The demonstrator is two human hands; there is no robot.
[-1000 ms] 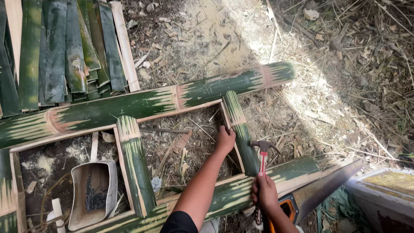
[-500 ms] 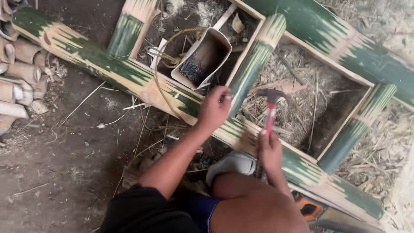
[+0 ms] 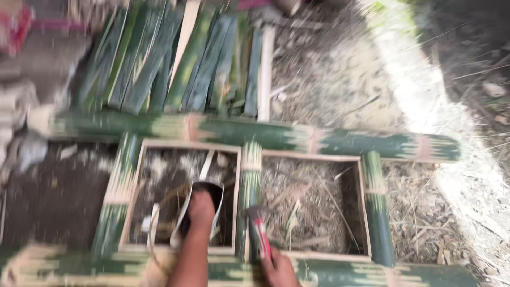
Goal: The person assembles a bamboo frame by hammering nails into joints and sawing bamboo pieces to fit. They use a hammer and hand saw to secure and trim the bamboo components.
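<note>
Outdoors, a bamboo frame (image 3: 276, 139) is lying on straw-strewn dirt ground (image 3: 340, 90); right hand (image 3: 279, 270) is gripping a hammer (image 3: 258, 229) over it, left hand (image 3: 202, 204) grip unclear.

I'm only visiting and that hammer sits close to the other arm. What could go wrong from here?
1. The right hand grips a red-handled hammer beside the bamboo crosspiece; the left hand reaches into the container right next to it, so a stray swing might hit that hand or arm.
2. The picture is blurred by head motion, so aim may suffer.
3. Loose straw and split bamboo strips lie around; cut edges could nick bare skin.
</note>
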